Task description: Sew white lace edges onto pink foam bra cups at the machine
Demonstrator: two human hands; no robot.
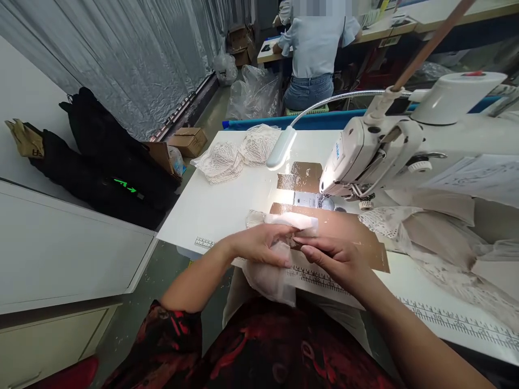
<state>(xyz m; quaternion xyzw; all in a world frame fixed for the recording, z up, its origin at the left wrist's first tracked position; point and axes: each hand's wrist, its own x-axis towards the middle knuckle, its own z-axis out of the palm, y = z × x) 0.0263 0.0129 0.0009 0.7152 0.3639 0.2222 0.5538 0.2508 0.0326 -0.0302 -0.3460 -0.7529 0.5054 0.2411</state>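
Observation:
A small piece of white lace fabric (284, 221) lies at the near edge of the white sewing table (227, 200), hanging over it toward my lap. My left hand (259, 243) pinches the fabric from the left, fingers closed on it. My right hand (336, 256) meets it from the right, fingertips pressed on the same piece. Both hands sit in front of the needle area of the white sewing machine (365, 156), under the lit gooseneck lamp (281, 148).
A pile of white lace pieces (239, 154) lies at the table's far left. More lace and beige fabric (441, 232) is heaped at the right under the machine arm. Black bags (105, 156) and cardboard boxes (188, 140) stand left. A person (314, 48) sits at a far bench.

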